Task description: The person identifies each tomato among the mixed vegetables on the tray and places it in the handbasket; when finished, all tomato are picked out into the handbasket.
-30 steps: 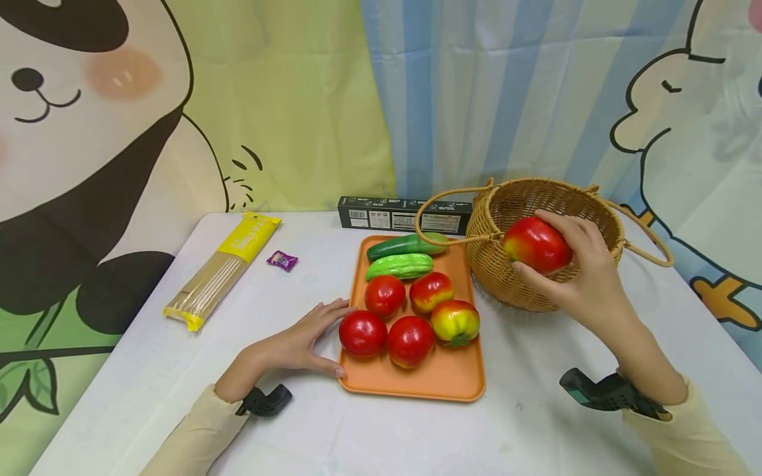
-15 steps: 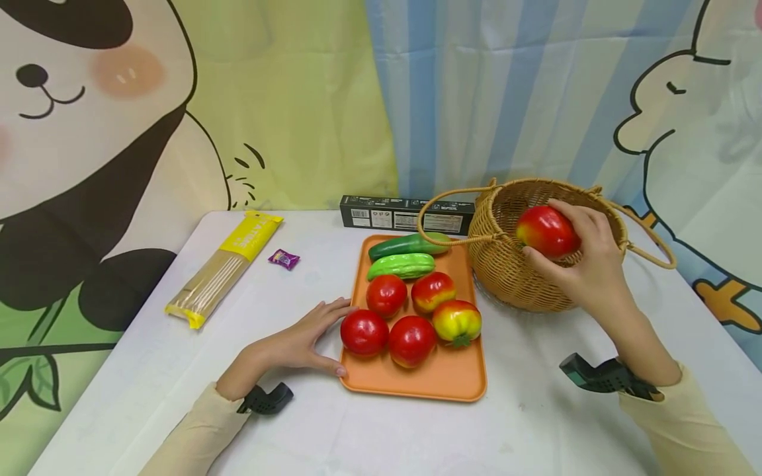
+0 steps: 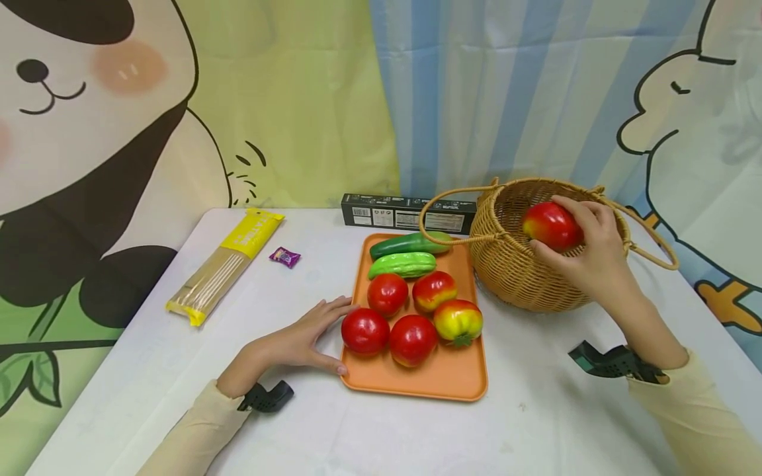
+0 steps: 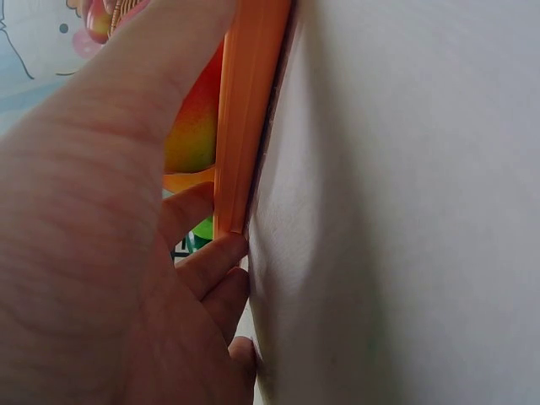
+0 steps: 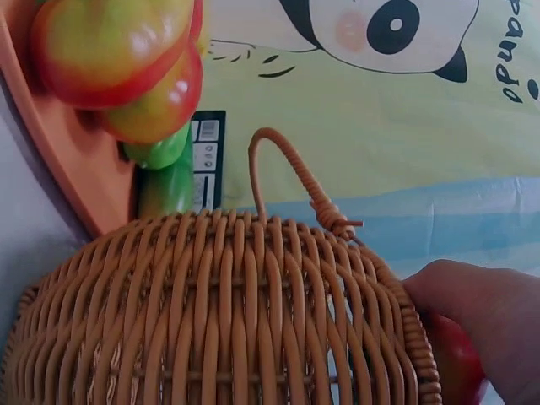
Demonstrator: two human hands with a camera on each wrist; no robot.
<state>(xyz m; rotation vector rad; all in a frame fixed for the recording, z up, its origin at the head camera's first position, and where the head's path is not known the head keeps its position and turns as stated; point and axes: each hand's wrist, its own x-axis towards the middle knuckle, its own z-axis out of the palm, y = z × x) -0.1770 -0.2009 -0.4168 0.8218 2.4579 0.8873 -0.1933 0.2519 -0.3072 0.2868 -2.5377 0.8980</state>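
Observation:
In the head view my right hand holds a red tomato, yellowish at one end, between thumb and fingers at the mouth of the wicker basket. The right wrist view shows the thumb at the basket's rim, with the tomato partly hidden behind it. My left hand rests spread along the left edge of an orange tray, its thumb at the near corner. Several red and red-yellow tomatoes lie on that tray. Behind them are a light green bitter melon and a dark green cucumber.
A long black box stands behind the tray. To the left lie a yellow-ended pack of noodles and a small purple candy. The basket's handle overhangs the tray's far right corner. A printed curtain backs the table.
My right hand has carried the tomato slightly to the right and away from me, farther over the basket's opening. The left hand stays at the tray.

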